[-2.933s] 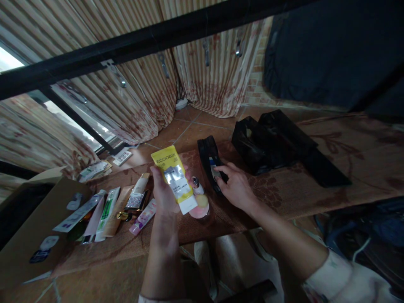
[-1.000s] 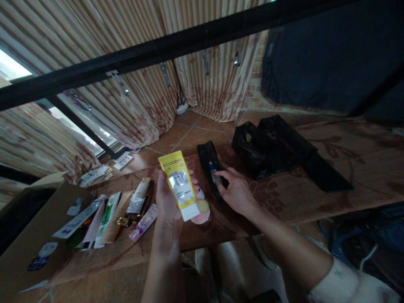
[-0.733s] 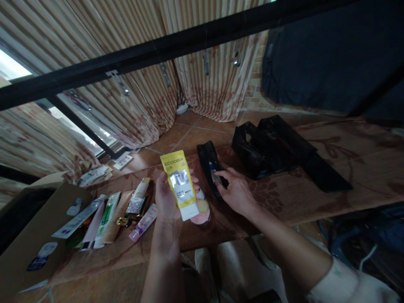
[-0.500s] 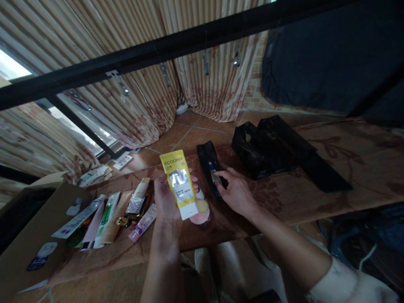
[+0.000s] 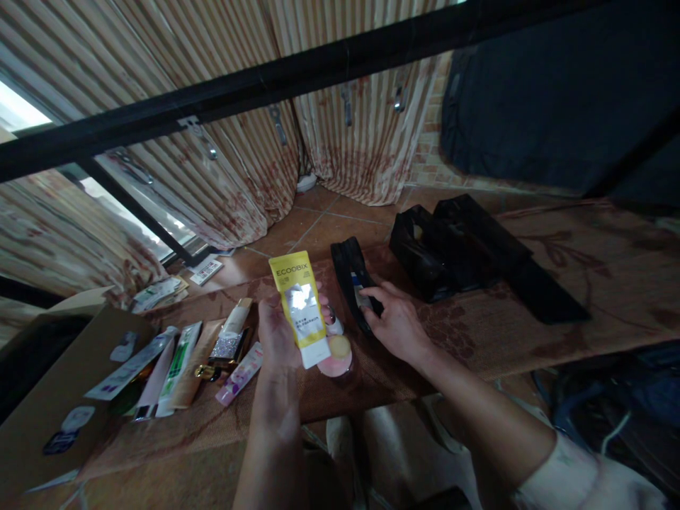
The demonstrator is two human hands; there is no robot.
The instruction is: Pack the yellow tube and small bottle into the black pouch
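Pleated cream curtains with reddish blotches fill the background, crossed by a slanting black rail. Below them, a long low table spread with a brown patterned cloth runs across the view. At the left end stands an open cardboard box; right of centre lies a bulky black bag, with a flat dark strip reaching away to its right.

Two bare forearms reach in from below. The left hand holds a yellow tube above the cloth, fingers wrapped behind it, printed face up. The right hand rests at a slim black pouch, thumb and forefinger close together over its opening (whether they pinch anything, I cannot tell).

The pouch lies just to the right of the yellow tube, a narrow gap between them. Their long axes run nearly parallel, from far left to near right, and the tube's white cap points toward the person. The right hand is at the pouch's near end; the left hand is further from it, on the tube's other side.

Smaller things come last: left of the hands, a green-and-white tube, a glittery bottle and a pink tube; beside the yellow tube's cap, a round pink jar with a yellowish top.
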